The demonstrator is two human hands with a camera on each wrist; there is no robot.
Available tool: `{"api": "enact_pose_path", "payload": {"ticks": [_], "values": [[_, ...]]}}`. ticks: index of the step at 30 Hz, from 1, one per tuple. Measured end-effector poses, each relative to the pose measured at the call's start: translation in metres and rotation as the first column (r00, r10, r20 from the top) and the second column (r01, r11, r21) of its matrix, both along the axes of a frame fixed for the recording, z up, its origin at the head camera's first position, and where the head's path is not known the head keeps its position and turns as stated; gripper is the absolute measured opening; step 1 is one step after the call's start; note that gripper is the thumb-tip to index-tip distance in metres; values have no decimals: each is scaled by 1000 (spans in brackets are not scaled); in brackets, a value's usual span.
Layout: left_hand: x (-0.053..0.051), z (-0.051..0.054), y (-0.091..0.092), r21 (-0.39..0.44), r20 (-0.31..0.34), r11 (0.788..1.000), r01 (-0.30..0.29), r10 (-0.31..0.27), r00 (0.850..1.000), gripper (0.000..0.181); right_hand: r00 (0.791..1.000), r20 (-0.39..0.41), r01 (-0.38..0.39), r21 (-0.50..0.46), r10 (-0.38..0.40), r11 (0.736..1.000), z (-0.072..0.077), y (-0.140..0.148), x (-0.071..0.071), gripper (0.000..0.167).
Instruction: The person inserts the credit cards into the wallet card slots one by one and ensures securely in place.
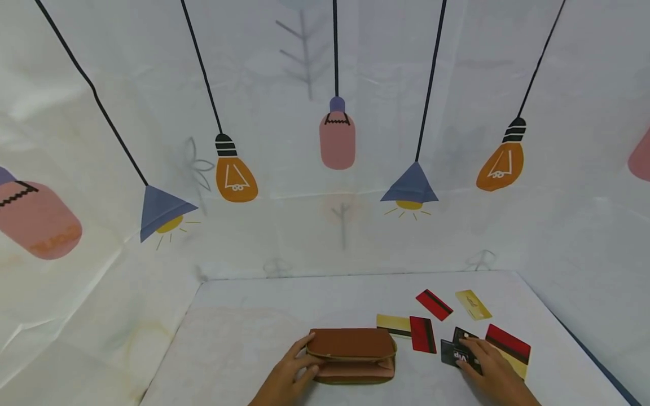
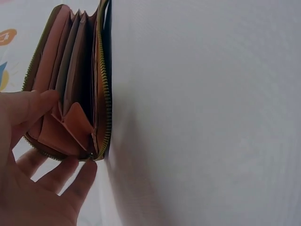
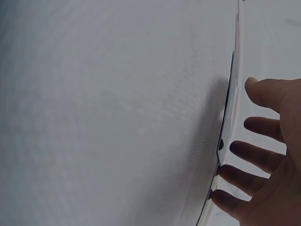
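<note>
Tabletop (image 1: 244, 338), hands (image 1: 290, 369) (image 1: 495, 369), wallet (image 1: 355, 342), cards (image 1: 509, 337) near right edge (image 1: 575, 340)

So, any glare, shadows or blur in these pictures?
Head: soft light, no harsh glare on the brown rectangular zip-up wallet; left wrist: faint shadow on the flat white tabletop; right wrist: shadow beside the bare right hand, tabletop blurred toward far left.

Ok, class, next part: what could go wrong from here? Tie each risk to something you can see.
The two black cards overlap beneath the right hand, so both might come up together, or one might slide away.

The left hand holds the brown wallet at one end only, so the wallet could swivel if pushed.

Several dividers stand close together inside, so a card might catch on an edge.
</note>
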State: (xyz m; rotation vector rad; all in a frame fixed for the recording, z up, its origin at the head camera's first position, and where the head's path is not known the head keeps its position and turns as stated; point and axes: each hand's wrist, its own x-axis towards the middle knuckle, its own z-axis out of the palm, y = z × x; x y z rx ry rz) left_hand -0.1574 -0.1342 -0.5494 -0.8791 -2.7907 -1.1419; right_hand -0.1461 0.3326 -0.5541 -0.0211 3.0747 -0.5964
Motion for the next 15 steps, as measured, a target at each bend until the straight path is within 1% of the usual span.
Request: {"api": "enact_pose_path", "payload": {"ticks": [2,3,5,8,10,13,15], "values": [[0,-1,1,38,27,999,-28,27,999,25,1000,22,12,-6,-12,1000,-1,1,-1,59],[0,-2,1,61,30,997,-38,36,999,26,999,43,21,-11,-21,1000,-1,1,-1,61],[0,-4,2,110,10,992,-54,53,999,25,996,79,33,-18,-32,999,-1,2,-2,65],[-1,-8,5,171,-64,983,-71,83,995,21,994,109,33,-16,-31,999,-2,2,-3,70],[-1,-10,7,207,-124,975,-79,107,987,18,995,100,13,-2,-13,1000,-3,3,-3,71],[0,-10,10,258,-186,963,-79,130,974,15,997,76,-14,19,13,1000,-3,3,-2,70],[1,-9,11,286,-223,956,-67,134,965,15,997,68,-22,28,20,999,-3,4,-1,70]]}}
